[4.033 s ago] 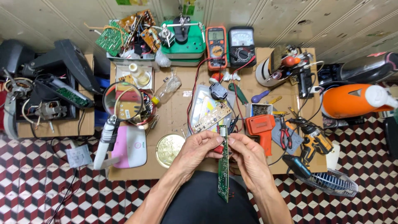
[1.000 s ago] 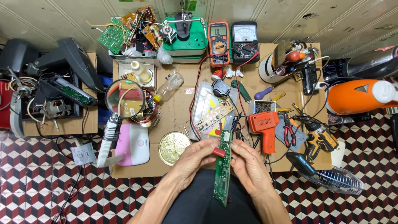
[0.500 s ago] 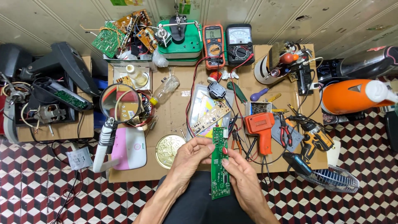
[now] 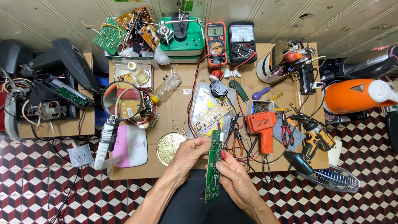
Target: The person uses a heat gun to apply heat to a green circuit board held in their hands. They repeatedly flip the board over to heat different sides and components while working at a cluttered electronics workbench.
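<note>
A long narrow green circuit board (image 4: 213, 165) stands almost upright in front of me, over the near edge of the cardboard-covered table (image 4: 174, 108). My left hand (image 4: 188, 157) pinches its left edge near the top. My right hand (image 4: 232, 178) grips its right edge lower down, thumb on the board. Just beyond the board lie a tan circuit board (image 4: 211, 116) on a clear plastic tray and red and black probe leads (image 4: 226, 124).
An orange soldering gun (image 4: 262, 124), pliers (image 4: 237, 143) and a cordless drill (image 4: 311, 141) lie to the right. A round brass lid (image 4: 169, 146), a pink-and-white box (image 4: 132, 146) and a magnifier lamp (image 4: 120, 101) sit left. Two multimeters (image 4: 228, 41) stand at the back.
The board has turned from edge-on to showing its green face and shifted slightly left. Both hands regripped it, the left at the top edge and the right lower down.
</note>
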